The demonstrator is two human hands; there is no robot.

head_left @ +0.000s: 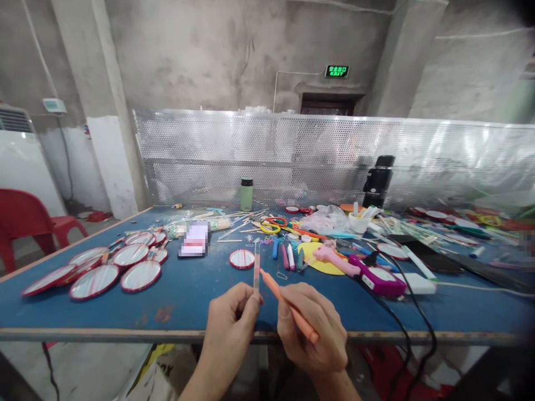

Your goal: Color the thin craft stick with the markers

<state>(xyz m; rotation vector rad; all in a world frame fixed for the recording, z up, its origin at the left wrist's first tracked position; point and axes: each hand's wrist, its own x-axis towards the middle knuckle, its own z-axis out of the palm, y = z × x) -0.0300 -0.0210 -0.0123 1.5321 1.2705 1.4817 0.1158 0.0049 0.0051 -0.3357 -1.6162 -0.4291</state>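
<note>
My left hand (pixel 234 320) is closed around the lower end of a thin flat stick (pixel 257 262), held upright above the table's front edge. The stick looks pale orange along part of its length. In my right hand (pixel 315 328) is an orange marker pen (pixel 296 313), gripped like a pencil. Its tip meets or nearly meets the stick's right side; I cannot tell which. Just beyond the stick lies a round white disc with a red rim (pixel 242 258). To its right are several markers, including a blue marker (pixel 275 249) and a teal marker (pixel 300 260).
Several red-rimmed white discs (pixel 141 276) overlap on the blue table (pixel 192 306) at left, near a phone (pixel 194 239). A green bottle (pixel 246 195) and black flask (pixel 378 182) stand behind. A pink glue gun (pixel 336 259), purple device (pixel 378 277) and black cables (pixel 422 317) lie right.
</note>
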